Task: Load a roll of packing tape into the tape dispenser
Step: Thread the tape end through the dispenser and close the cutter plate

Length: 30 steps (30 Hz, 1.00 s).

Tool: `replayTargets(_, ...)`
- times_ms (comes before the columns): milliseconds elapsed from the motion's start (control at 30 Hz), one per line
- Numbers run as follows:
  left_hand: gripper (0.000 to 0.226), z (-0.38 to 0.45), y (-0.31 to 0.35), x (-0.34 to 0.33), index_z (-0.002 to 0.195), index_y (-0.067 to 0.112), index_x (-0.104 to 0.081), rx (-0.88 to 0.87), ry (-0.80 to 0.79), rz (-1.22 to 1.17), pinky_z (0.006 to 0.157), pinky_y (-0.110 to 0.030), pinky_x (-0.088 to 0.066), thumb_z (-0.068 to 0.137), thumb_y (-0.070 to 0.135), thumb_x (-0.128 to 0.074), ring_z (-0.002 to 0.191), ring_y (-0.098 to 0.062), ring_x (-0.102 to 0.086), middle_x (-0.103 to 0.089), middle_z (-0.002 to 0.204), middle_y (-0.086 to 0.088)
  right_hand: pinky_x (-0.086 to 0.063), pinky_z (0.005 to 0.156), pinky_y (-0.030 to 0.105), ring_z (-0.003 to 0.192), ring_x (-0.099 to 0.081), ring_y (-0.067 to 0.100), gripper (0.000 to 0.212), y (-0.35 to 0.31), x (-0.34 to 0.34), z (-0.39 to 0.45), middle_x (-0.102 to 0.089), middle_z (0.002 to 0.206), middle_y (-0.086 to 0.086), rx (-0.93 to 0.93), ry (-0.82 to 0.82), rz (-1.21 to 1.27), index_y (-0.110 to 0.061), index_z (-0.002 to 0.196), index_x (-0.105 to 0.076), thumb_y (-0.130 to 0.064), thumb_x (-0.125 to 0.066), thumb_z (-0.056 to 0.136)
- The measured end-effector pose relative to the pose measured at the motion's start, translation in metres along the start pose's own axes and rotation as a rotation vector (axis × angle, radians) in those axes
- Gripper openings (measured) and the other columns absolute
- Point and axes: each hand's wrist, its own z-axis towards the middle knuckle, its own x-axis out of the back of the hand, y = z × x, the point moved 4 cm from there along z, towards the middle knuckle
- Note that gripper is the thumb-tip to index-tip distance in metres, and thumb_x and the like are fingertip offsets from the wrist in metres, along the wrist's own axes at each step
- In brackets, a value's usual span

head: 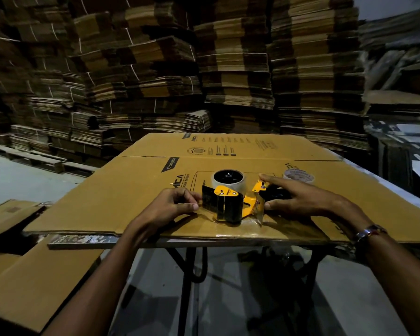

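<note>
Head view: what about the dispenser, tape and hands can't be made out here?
- Dispenser handle: hidden under the right hand.
- Tape end: clear film near the blade, too faint to trace its path.
- Left hand fingertips: curled at the dispenser's edge; what they pinch is unclear.
- Second roll: label too small.

dim warehouse, stacked flattened cartons [233,69], grey floor [15,180]
</note>
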Motion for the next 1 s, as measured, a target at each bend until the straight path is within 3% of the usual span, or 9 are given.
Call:
replayTargets(167,0.006,0.002,0.002,-0.001,0.084,0.005,-0.069,-0.003,-0.012,-0.008,0.076,-0.019,-0.056,0.086,-0.001,-0.069,0.107,-0.013,-0.068,-0.071,0.116,-0.007,-0.042,0.111,0.043,0.135,-0.046,0.022,0.076,0.000,-0.001,0.000,-0.048,0.149,0.003,0.011,0.070,0.018,-0.043,0.152,-0.028,-0.045,-0.067,0.087)
replayTargets(267,0.004,0.003,0.000,0.001,0.086,0.004,-0.070,0.007,-0.007,-0.022,0.083,-0.024,-0.056,0.085,0.000,-0.070,0.109,-0.013,-0.068,-0.073,0.113,-0.008,-0.044,0.110,0.046,0.130,-0.050,0.022,0.074,0.000,-0.003,0.000,-0.053,0.142,0.003,0.001,0.088,0.031,-0.042,0.149,-0.034,-0.050,-0.068,0.084)
replayTargets(367,0.004,0.004,-0.001,0.004,0.087,0.003,-0.068,0.015,0.011,-0.027,0.092,-0.030,-0.053,0.086,-0.001,-0.069,0.111,-0.015,-0.067,-0.072,0.114,-0.009,-0.049,0.105,0.047,0.123,-0.055,0.020,0.083,-0.001,-0.002,0.002,-0.056,0.134,-0.001,-0.005,0.108,0.022,-0.046,0.143,-0.038,-0.071,-0.062,0.068)
replayTargets(500,0.005,0.004,-0.002,0.007,0.087,0.002,-0.067,0.016,0.046,-0.040,0.087,-0.026,-0.054,0.085,-0.003,-0.068,0.109,-0.016,-0.068,-0.072,0.112,-0.011,-0.053,0.098,0.044,0.115,-0.057,0.018,0.092,-0.005,-0.005,0.004,-0.053,0.121,-0.007,0.001,0.138,0.028,-0.047,0.138,-0.040,-0.082,-0.056,0.055)
replayTargets(633,0.007,0.004,-0.005,0.009,0.085,0.003,-0.068,0.023,0.055,-0.048,0.093,-0.031,-0.054,0.084,-0.004,-0.069,0.109,-0.015,-0.068,-0.074,0.108,-0.011,-0.053,0.098,0.044,0.114,-0.057,0.019,0.097,-0.010,-0.008,0.003,-0.057,0.123,-0.003,-0.004,0.162,0.011,-0.047,0.138,-0.041,-0.088,-0.053,0.051)
replayTargets(833,0.006,0.005,-0.006,0.010,0.086,-0.002,-0.068,0.035,0.047,-0.077,0.094,-0.030,-0.052,0.082,-0.005,-0.070,0.111,-0.014,-0.068,-0.075,0.108,-0.013,-0.051,0.097,0.049,0.112,-0.060,0.024,0.093,-0.019,-0.014,0.001,-0.061,0.130,0.005,-0.026,0.245,-0.102,-0.039,0.140,-0.038,-0.086,-0.052,0.062)
replayTargets(933,0.006,0.004,-0.004,0.010,0.085,0.000,-0.068,0.028,0.048,-0.068,0.093,-0.030,-0.054,0.083,-0.005,-0.070,0.110,-0.016,-0.068,-0.074,0.108,-0.013,-0.051,0.084,0.039,0.095,-0.060,0.022,0.083,-0.029,-0.023,0.004,-0.063,0.113,0.000,-0.013,0.298,-0.188,-0.030,0.135,-0.037,-0.083,-0.052,0.073)
replayTargets(1000,0.004,0.002,-0.003,0.009,0.087,-0.002,-0.068,0.012,0.055,-0.057,0.086,-0.024,-0.055,0.083,-0.004,-0.070,0.108,-0.015,-0.069,-0.074,0.109,-0.013,-0.051,0.081,0.037,0.093,-0.061,0.023,0.080,-0.032,-0.022,0.007,-0.059,0.108,-0.002,-0.020,0.281,-0.193,-0.028,0.133,-0.035,-0.079,-0.056,0.076)
